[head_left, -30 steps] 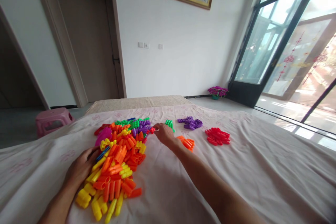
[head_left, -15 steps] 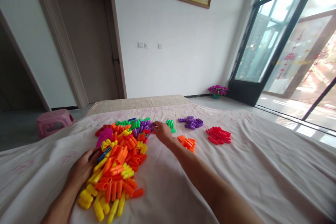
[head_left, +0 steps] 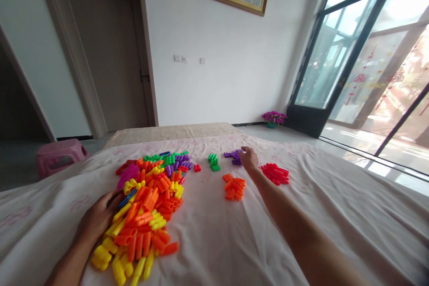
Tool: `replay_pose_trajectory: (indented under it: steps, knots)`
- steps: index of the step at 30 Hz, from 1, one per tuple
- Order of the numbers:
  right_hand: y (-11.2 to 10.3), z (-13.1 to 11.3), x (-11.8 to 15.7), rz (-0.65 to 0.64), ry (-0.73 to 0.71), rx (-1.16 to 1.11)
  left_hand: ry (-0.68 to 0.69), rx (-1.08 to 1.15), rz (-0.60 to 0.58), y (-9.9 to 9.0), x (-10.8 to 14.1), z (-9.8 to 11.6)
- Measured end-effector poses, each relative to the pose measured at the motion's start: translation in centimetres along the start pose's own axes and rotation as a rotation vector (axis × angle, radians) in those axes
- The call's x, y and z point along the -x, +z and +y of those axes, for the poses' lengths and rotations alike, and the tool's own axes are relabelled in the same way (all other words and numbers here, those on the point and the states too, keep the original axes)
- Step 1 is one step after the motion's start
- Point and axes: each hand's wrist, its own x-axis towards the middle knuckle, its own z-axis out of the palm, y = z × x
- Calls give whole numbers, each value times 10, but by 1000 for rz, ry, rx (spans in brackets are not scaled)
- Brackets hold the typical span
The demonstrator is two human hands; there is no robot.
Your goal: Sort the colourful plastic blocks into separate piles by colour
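My right hand (head_left: 250, 158) is over the small purple pile (head_left: 235, 156), fingers pinched at a purple plastic piece that they mostly hide. My left hand (head_left: 102, 214) rests on the cloth against the left edge of a large mixed heap (head_left: 147, 199) of plastic tube-shaped building pieces. Its fingers are loosely bent beside blue pieces (head_left: 127, 199) and do not seem to grip them. Orange, yellow and red pieces fill most of the heap, with green and purple ones at its far end.
Separate groups of green (head_left: 213, 161), orange (head_left: 233, 187) and red pieces (head_left: 275, 173) lie right of the heap. Two small red pieces (head_left: 197, 167) sit between. A pale wrinkled cloth (head_left: 208, 241) covers the surface. A pink stool (head_left: 62, 156) stands at left.
My right hand has moved right, from the purple pieces of the heap to the separate purple pile. My left hand stays by the heap. The view has shifted slightly.
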Motion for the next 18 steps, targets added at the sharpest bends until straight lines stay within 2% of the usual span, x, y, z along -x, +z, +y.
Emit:
replay_pose_trajectory:
  steps: [2, 4, 10, 12, 18]
  knots:
    - [3, -6, 5, 16, -9, -26, -29, 22, -33, 0, 0, 1]
    - [9, -20, 16, -3, -82, -49, -41, 45, -51, -1, 1, 2]
    - [44, -81, 67, -261, -498, -30, -27, 91, 7, -3, 5, 9]
    - [59, -99, 81, -334, -586, 6, -24, 98, 4, -3, 5, 10]
    - [96, -131, 96, -441, -636, 118, -36, 99, -33, -4, 6, 9]
